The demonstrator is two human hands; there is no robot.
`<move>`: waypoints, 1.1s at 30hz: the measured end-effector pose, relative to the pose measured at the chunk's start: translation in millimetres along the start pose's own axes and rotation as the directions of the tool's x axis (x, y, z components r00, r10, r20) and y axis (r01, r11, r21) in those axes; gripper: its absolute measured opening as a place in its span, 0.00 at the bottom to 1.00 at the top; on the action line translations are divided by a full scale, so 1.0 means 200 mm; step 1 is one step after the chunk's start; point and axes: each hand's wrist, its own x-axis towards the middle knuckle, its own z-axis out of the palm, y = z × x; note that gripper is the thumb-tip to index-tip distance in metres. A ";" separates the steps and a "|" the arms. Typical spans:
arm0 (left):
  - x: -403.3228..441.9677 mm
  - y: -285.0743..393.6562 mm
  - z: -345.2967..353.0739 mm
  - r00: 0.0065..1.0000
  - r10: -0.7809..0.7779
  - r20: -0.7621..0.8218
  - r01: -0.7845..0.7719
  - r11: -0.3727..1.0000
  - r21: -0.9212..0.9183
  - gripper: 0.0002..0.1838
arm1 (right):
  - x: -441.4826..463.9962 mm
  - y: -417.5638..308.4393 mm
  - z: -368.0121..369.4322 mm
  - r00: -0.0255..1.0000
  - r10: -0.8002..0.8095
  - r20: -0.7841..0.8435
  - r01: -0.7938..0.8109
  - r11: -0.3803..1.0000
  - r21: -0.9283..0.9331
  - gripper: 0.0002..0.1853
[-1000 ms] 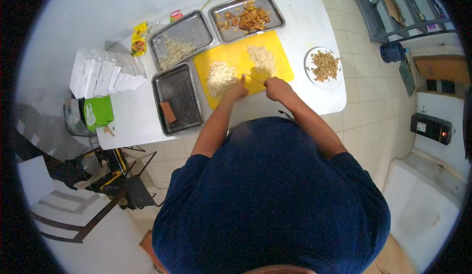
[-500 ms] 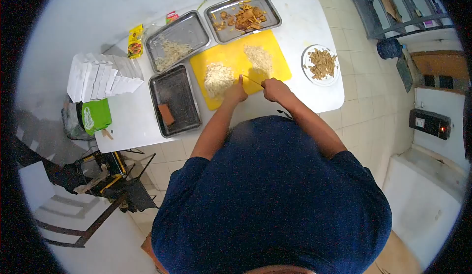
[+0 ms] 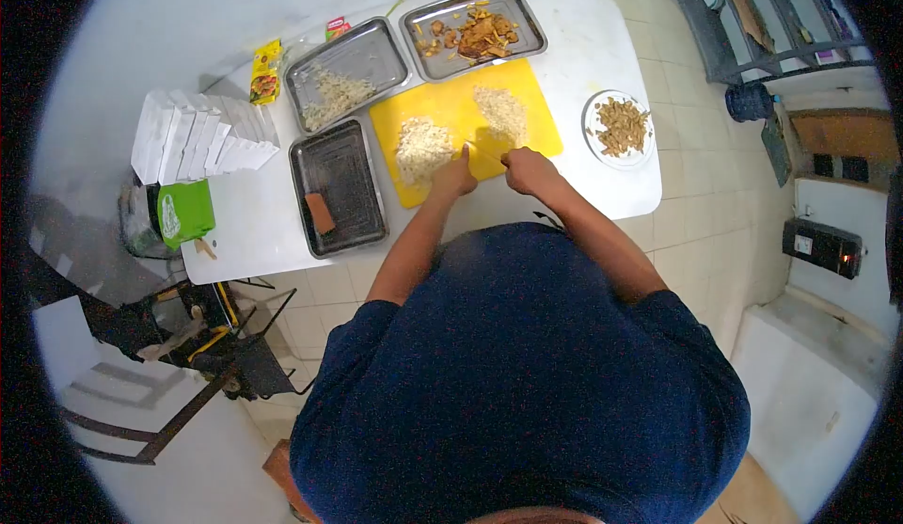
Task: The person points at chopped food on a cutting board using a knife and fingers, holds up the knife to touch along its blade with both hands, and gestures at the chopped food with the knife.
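My right hand [image 3: 532, 172] is closed round the handle of a knife [image 3: 485, 151], whose thin blade points left over a yellow cutting board [image 3: 442, 107]. Close to the knife's tip, my left hand [image 3: 455, 178] is closed with its thumb stretched forward; whatever its fingers hold, if anything, is hidden. Beside that hand lies a heap of pale chopped food [image 3: 422, 151]. A second, finer pale chopped pile [image 3: 502, 116] sits on the board's far right part, beyond the blade.
Behind the board stand a metal tray [image 3: 378, 44] with pale shreds and another tray [image 3: 540, 39] with browned pieces. A dark tray [image 3: 343, 242] holding a reddish-brown block is at left. A white plate [image 3: 596, 154] of brown pieces is at right. White folded boxes [image 3: 183, 138] stand far left.
The view has shifted slightly. Both hands stay at nearly the same place on the board, and the knife blade has turned or tilted a little.
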 end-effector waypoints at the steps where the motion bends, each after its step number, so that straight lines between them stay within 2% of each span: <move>1: 0.00 0.01 0.00 1.000 -0.009 0.002 0.009 1.000 0.005 0.49 | 0.01 -0.01 0.01 1.000 0.000 -0.004 0.000 1.000 0.014 0.14; 8: -0.02 0.00 0.00 1.000 -0.009 -0.017 0.009 1.000 0.003 0.50 | -0.02 -0.04 -0.04 0.995 0.084 0.044 -0.084 0.996 -0.010 0.10; 14: -0.02 0.00 0.02 0.999 -0.021 -0.026 0.021 0.999 0.027 0.51 | 0.05 0.00 0.07 0.999 -0.009 -0.031 0.009 1.000 -0.005 0.12; 17: -0.06 0.03 0.00 0.999 -0.019 -0.040 0.024 0.992 0.126 0.49 | 0.05 0.01 0.10 0.999 0.001 -0.052 0.000 1.000 0.012 0.14; 20: -0.05 0.03 0.00 0.999 -0.027 -0.038 0.032 0.990 0.139 0.49 | 0.06 0.05 0.17 0.997 -0.007 -0.077 0.011 0.999 0.050 0.15; 23: -0.05 0.04 -0.02 0.999 -0.033 -0.023 0.035 0.993 0.109 0.49 | 0.05 0.07 0.20 0.995 -0.046 -0.091 0.049 0.998 0.034 0.16; 26: -0.03 0.03 0.01 0.999 -0.042 -0.012 0.043 0.996 0.081 0.50 | 0.03 0.05 0.17 0.999 -0.044 -0.032 0.046 0.996 0.078 0.16; 29: -0.03 0.03 0.03 0.999 -0.024 -0.042 0.027 0.997 0.067 0.51 | 0.00 0.12 0.24 0.999 -0.026 -0.047 0.033 0.988 0.152 0.17; 33: -0.08 0.03 0.05 0.996 -0.047 -0.079 0.046 0.999 -0.007 0.52 | -0.09 0.15 0.23 0.998 -0.003 -0.056 0.010 0.991 0.135 0.19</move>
